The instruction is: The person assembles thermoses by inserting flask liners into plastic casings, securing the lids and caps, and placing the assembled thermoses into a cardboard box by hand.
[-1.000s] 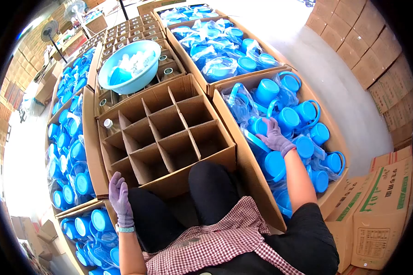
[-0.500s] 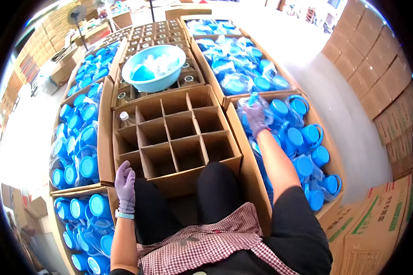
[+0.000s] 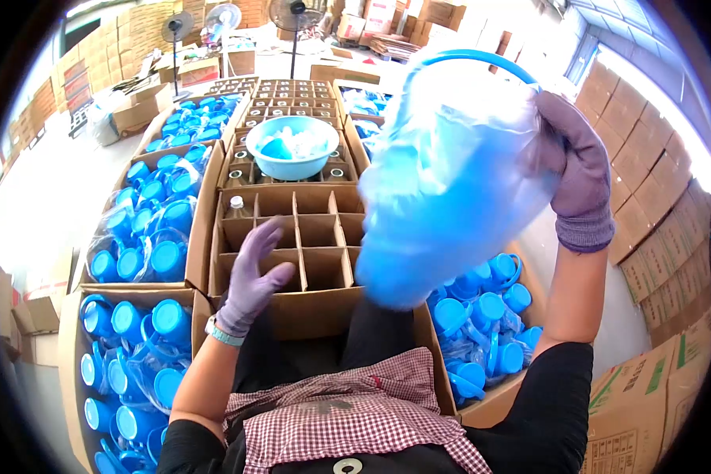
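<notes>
My right hand (image 3: 581, 162), in a purple glove, is raised high at the right and grips a blue cup in a clear plastic bag (image 3: 458, 182). The cup is close to the camera and blurred, its curved handle at the top. My left hand (image 3: 254, 276), gloved too, hovers empty with fingers spread over the front left of a divided cardboard box (image 3: 316, 304). One bottle with a white cap (image 3: 237, 207) stands in that box's back left compartment. Below the raised cup, a carton of blue cups (image 3: 490, 312) is partly hidden.
Cartons of blue cups (image 3: 166, 261) line the left side. Behind the divided box, a light blue basin (image 3: 292, 167) rests on boxes of bottles. Stacked cartons (image 3: 640, 166) stand at the right, and fans (image 3: 178, 28) are in the background.
My right hand has lifted the bagged blue cup out of the right carton and up toward the camera. My left hand has risen over the divided box, and the view has tilted up.
</notes>
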Demonstrator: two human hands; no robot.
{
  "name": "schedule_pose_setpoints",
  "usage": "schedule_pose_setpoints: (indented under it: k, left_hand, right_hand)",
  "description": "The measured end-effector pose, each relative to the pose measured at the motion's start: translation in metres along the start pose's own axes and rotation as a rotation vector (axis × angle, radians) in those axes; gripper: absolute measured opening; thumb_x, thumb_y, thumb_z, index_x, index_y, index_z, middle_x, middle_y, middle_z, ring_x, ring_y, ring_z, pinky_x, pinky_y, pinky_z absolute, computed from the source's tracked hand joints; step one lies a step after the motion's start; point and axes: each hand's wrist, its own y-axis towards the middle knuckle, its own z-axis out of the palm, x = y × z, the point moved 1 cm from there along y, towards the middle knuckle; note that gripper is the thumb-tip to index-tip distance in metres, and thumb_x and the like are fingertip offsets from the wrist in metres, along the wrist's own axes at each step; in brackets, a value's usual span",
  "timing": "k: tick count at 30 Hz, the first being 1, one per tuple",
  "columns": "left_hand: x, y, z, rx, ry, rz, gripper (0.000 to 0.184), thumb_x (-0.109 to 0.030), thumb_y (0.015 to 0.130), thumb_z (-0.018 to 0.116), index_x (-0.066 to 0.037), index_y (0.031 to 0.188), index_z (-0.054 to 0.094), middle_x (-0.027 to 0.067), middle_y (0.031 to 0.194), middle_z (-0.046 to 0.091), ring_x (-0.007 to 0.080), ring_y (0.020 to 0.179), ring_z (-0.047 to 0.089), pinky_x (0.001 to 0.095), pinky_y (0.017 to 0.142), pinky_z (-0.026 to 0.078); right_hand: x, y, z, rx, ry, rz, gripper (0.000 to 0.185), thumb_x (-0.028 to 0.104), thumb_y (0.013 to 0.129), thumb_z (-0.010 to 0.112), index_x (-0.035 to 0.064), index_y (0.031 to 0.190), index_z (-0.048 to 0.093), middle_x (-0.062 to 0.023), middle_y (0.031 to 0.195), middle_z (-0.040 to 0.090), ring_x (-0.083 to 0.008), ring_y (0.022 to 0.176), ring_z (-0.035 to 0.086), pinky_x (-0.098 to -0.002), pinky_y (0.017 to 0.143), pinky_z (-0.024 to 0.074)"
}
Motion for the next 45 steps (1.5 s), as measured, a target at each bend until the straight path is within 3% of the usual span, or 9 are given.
schedule_pose_setpoints:
  k: [5,18,22,24,32,36,38,42,45]
  left_hand:
    - [-0.073,-0.019,0.020,0.126,-0.364,0.190,0.160,-0.052,0.056,0.100,-0.007,0.165,-0.008,0.0143,0.170,0.015,0.0296,0.155,0.022,0.0476,0.126,0.021]
    - [-0.009,-0.206,-0.070,0.995,0.209,-0.543,0.083,-0.027,0.097,0.072,0.004,0.160,0.026,0.0293,0.156,0.043,0.0330,0.145,0.045,0.0408,0.119,0.038]
    - [-0.040,-0.093,-0.124,0.441,0.404,-0.798,0.045,-0.018,0.098,0.069,0.001,0.138,0.060,0.0119,0.127,0.068,0.0149,0.117,0.063,0.0328,0.099,0.053]
    - [0.027,-0.049,-0.129,-0.083,0.176,-0.335,0.056,-0.029,0.099,0.067,0.002,0.144,0.054,0.0101,0.129,0.065,0.0160,0.117,0.062,0.0350,0.101,0.051]
    - [0.131,0.021,-0.046,0.202,-0.746,-0.628,0.084,-0.063,0.099,0.056,-0.002,0.155,0.042,0.0135,0.153,0.052,0.0240,0.140,0.048,0.0408,0.121,0.033]
    - [0.127,0.063,-0.091,0.234,-0.133,-0.400,0.071,-0.058,0.103,0.051,-0.004,0.148,0.050,0.0108,0.143,0.059,0.0231,0.132,0.055,0.0379,0.113,0.043]
    - [0.131,0.050,-0.126,-0.313,-0.445,-0.360,0.077,-0.064,0.102,0.046,-0.004,0.150,0.046,0.0142,0.149,0.053,0.0256,0.138,0.050,0.0423,0.117,0.037]
    - [0.164,0.018,-0.060,0.084,-0.346,-0.386,0.094,-0.076,0.098,0.040,0.000,0.154,0.038,0.0194,0.159,0.041,0.0286,0.149,0.038,0.0438,0.123,0.029]
    - [0.130,0.035,-0.042,-0.160,-0.647,-0.566,0.102,-0.079,0.096,0.038,0.002,0.157,0.032,0.0205,0.161,0.036,0.0286,0.151,0.034,0.0418,0.124,0.028]
  right_hand:
    - [-0.034,0.019,0.094,0.301,0.220,0.418,0.026,0.025,0.097,0.070,0.0040,0.112,0.070,-0.0014,0.095,0.064,-0.0118,0.092,0.062,-0.0256,0.086,0.0495]
    - [-0.013,-0.203,0.256,0.795,-0.221,-0.066,0.038,0.018,0.079,0.074,0.0123,0.116,0.072,-0.0088,0.115,0.068,-0.0311,0.102,0.061,-0.0487,0.090,0.0486]
    - [-0.040,-0.208,0.256,0.731,0.040,-0.080,0.047,0.009,0.082,0.068,0.0157,0.128,0.068,-0.0060,0.094,0.065,-0.0302,0.092,0.061,-0.0456,0.090,0.0496]
    - [-0.061,-0.196,0.252,0.795,0.217,-0.072,0.041,0.008,0.086,0.065,0.0160,0.126,0.070,-0.0066,0.110,0.073,-0.0290,0.102,0.068,-0.0431,0.098,0.0540]
    - [-0.154,-0.134,0.229,0.756,0.899,0.481,0.034,0.020,0.101,0.065,0.0021,0.130,0.068,-0.0145,0.123,0.073,-0.0244,0.113,0.070,-0.0396,0.104,0.0531]
    - [-0.253,-0.120,0.238,-0.343,0.727,0.585,0.054,0.042,0.109,0.044,-0.0017,0.136,0.059,-0.0182,0.133,0.065,-0.0279,0.123,0.063,-0.0433,0.109,0.0478]
    - [-0.295,-0.117,0.238,-0.575,0.803,0.578,0.063,0.049,0.110,0.038,-0.0010,0.146,0.051,-0.0193,0.150,0.054,-0.0299,0.139,0.052,-0.0446,0.119,0.0382]
    - [-0.252,-0.126,0.351,0.006,0.705,0.594,0.075,0.056,0.109,0.037,-0.0014,0.157,0.036,-0.0173,0.158,0.044,-0.0270,0.145,0.043,-0.0419,0.123,0.0301]
    - [-0.240,-0.114,0.342,0.062,0.726,0.624,0.073,0.058,0.109,0.037,0.0043,0.158,0.039,-0.0172,0.156,0.045,-0.0266,0.141,0.047,-0.0420,0.121,0.0339]
